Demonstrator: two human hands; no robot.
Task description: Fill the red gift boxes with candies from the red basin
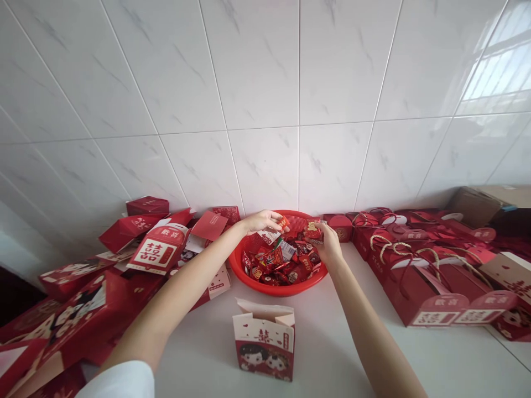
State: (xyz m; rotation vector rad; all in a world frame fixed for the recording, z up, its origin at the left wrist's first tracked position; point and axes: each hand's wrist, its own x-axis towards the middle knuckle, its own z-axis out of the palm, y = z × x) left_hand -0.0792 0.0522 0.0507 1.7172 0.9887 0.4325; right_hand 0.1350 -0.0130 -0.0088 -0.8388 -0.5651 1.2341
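Over the back left of a red plastic basket [269, 291], my left hand [263, 222] is closed on a small orange-red wrapped candy [284, 223]. At the basket's right side, my right hand [329, 241] pinches a red candy packet [312, 229] with gold print. Mostly red wrapped candies [279, 264] lie heaped in the basket below both hands. Nearer to me, between my forearms, a red and cream gift box [265, 342] with two cartoon figures stands upright, its top open. How much is inside that box cannot be seen.
Many red boxes [160, 249] are piled loosely on the left, some with raised flaps. Rows of red boxes with rope handles [431, 293] stand on the right. A brown cardboard box [473, 205] sits at the back right. White tiled wall [265, 83] rises behind the white table [327, 337].
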